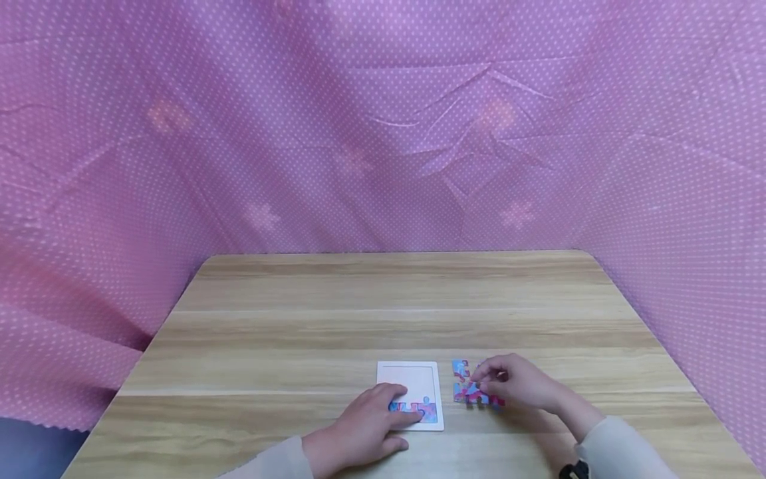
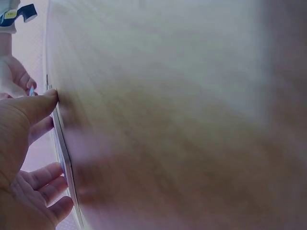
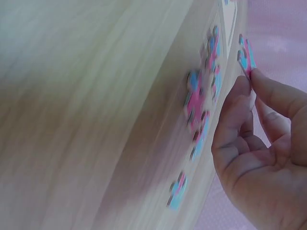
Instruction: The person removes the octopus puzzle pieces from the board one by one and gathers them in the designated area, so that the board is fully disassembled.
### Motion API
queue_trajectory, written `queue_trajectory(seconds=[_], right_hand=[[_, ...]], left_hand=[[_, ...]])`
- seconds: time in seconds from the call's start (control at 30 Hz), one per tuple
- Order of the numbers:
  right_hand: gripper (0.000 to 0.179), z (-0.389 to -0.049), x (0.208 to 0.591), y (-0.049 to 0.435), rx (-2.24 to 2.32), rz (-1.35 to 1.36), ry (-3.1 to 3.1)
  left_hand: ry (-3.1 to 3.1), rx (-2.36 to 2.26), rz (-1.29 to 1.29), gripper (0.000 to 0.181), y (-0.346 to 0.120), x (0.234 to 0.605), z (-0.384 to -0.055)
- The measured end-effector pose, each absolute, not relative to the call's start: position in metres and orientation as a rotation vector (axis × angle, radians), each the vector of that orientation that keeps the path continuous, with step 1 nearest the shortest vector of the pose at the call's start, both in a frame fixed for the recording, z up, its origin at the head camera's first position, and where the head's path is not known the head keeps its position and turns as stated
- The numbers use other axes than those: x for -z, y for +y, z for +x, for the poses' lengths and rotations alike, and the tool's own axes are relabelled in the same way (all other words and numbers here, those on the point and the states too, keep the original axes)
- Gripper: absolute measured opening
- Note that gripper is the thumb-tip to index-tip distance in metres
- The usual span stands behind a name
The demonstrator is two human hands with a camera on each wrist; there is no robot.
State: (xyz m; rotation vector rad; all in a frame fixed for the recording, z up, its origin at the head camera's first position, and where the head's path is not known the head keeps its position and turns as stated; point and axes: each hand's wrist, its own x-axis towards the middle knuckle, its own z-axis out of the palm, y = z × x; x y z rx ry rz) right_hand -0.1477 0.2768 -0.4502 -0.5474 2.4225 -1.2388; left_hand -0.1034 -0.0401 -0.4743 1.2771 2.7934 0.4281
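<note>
The left hand (image 1: 374, 424) rests on the tray (image 1: 413, 372), grip wide, fingers over the fitted pieces (image 1: 429, 416) along the near side. Right of the tray, loose pieces (image 1: 460, 367) lie on the counter (image 1: 299, 332). The right hand's (image 1: 517, 382) narrow grip pinches one piece (image 3: 248, 57) above the counter. The step seems to be choosing a piece; next calls for aligning it with the row. The yellow mark (image 2: 10, 15) on the right wrist's band (image 2: 28, 12) is unreadable.
</note>
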Motion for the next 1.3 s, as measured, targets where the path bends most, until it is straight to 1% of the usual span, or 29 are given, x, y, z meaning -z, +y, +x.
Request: queue_trajectory(seconds=[0.27,0.47,0.8,1.0,1.3], right_hand=[[0.013,-0.141,0.453,0.308,1.266,-0.612,2.409],[0.013,-0.134,0.453,0.324,1.271,-0.601,2.389],[0.015,-0.124,0.454,0.343,1.293,-0.515,2.356],[0.016,-0.125,0.457,0.352,1.316,-0.478,2.319],[0.013,-0.124,0.462,0.358,1.233,-0.489,2.399]], left_hand=[[2.778,-0.445,1.262,0.044,-0.041,0.479,-0.104],[2.781,-0.443,1.268,0.044,-0.042,0.478,-0.1],[2.763,-0.448,1.223,0.044,-0.044,0.479,-0.094],[2.767,-0.447,1.2,0.044,-0.039,0.479,-0.09],[2.784,-0.441,1.196,0.043,-0.033,0.478,-0.082]])
